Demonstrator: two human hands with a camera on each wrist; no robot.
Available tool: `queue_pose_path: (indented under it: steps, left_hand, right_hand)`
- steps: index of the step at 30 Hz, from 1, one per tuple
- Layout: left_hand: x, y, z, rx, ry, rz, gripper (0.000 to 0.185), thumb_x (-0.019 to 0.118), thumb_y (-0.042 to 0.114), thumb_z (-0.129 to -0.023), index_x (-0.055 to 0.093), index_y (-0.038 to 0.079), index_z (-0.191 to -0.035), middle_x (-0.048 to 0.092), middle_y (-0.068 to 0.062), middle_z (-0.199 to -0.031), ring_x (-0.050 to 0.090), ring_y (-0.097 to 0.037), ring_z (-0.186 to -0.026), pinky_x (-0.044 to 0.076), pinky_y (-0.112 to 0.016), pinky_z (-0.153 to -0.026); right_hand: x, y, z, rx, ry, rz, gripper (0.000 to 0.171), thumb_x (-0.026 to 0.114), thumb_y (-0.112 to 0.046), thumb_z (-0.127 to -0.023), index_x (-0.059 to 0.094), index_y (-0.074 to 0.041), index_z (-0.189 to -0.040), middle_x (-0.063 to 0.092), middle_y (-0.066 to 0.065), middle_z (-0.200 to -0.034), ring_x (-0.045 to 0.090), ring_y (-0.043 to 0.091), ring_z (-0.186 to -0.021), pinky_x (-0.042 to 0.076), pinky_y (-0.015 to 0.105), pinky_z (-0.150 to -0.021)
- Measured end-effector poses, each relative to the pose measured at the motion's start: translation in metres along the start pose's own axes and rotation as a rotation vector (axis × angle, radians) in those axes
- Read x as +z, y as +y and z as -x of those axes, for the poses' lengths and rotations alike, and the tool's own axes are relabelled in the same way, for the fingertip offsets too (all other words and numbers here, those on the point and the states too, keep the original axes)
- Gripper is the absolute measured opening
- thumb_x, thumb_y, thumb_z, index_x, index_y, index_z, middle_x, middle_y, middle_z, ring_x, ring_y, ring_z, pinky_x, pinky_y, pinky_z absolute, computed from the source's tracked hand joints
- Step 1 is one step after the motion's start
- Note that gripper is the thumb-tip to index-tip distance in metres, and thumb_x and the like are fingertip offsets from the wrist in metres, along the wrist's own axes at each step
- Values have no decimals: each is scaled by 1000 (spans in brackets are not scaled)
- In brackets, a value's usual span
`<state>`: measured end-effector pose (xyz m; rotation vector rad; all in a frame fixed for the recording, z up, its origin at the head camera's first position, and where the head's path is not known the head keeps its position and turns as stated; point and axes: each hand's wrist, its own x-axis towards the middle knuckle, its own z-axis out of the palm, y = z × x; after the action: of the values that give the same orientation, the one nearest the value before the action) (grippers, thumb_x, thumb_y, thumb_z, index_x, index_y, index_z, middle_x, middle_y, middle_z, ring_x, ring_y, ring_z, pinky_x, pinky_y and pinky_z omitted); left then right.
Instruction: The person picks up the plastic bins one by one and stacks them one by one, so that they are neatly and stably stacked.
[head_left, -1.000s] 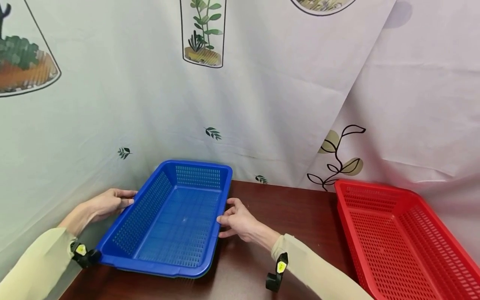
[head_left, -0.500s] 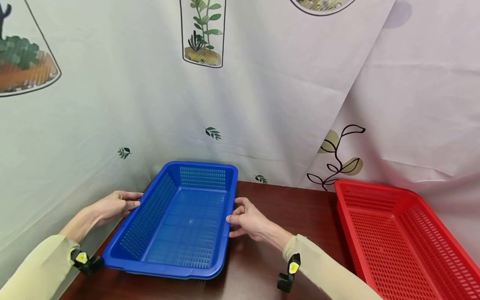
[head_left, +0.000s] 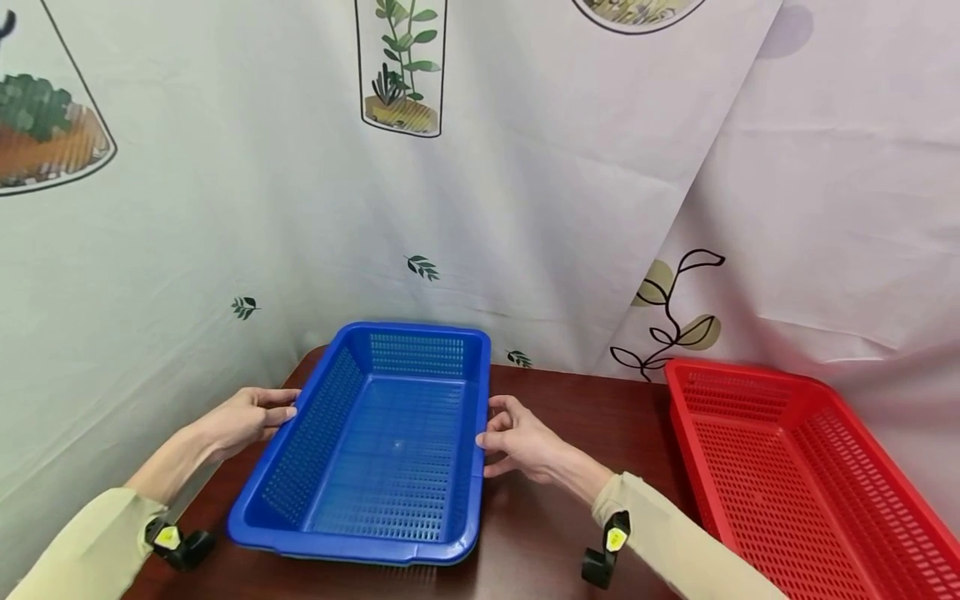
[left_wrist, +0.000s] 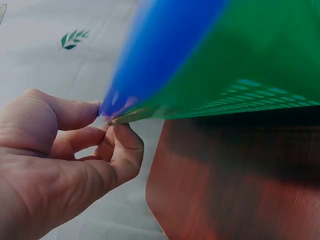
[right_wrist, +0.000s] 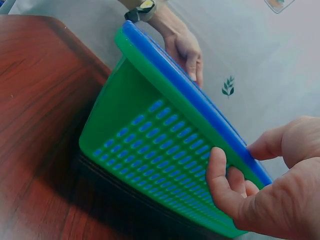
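Note:
A blue perforated plastic basket (head_left: pixel 345 546) sits nested inside a green one (right_wrist: pixel 117 95), whose wall shows in both wrist views. Nothing lies in the blue basket. On its left long side my left hand (head_left: pixel 243 421) pinches the rim, thumb against the blue edge and fingers curled beneath. My right hand (head_left: pixel 528 442) grips the opposite rim, thumb on the blue edge (right_wrist: pixel 210 112) and fingers bent against the green wall. The green basket's bottom is close over the dark table, with a dark band of shadow under it.
A red perforated basket (head_left: pixel 750 372) stands at the right of the brown wooden table (head_left: pixel 592 408). Behind and to the left hangs a white printed cloth (head_left: pixel 525 208), close to the baskets' far end. The table's left edge runs beneath my left arm.
Both hands have moved to the right with the nested blue and green baskets, uncovering more of the table's left edge. The red basket has stayed in place.

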<state>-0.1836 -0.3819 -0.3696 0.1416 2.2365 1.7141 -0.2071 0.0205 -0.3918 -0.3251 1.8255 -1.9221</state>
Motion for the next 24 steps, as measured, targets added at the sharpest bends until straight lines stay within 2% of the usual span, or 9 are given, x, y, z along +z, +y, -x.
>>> queue_pose_path:
  steps: [10, 17, 24]
  left_hand:
    - [24, 9, -1, 9, 15, 22, 60, 49, 11, -93, 17, -16, -136, 42, -30, -126, 55, -32, -103, 47, -39, -84]
    - [40, 12, -5, 21, 54, 28, 59, 52, 11, -92, 22, -16, -135, 47, -27, -122, 58, -31, -98, 48, -38, -83]
    - [55, 13, -8, 34, 29, 72, 56, 51, 9, -92, 25, -17, -133, 51, -25, -117, 59, -31, -96, 48, -38, -81]
  right_hand:
    - [-21, -3, 15, 10, -10, 38, 65, 62, 1, -81, 24, -2, -133, 46, 15, -86, 59, 27, -75, 52, 50, -61]
    - [-35, -6, 24, 11, -17, 65, 64, 61, -1, -82, 25, -3, -134, 46, 17, -89, 59, 28, -77, 52, 49, -62]
    - [-49, -8, 35, 10, -21, 90, 62, 61, -3, -83, 26, -3, -133, 46, 19, -91, 58, 29, -80, 51, 50, -63]
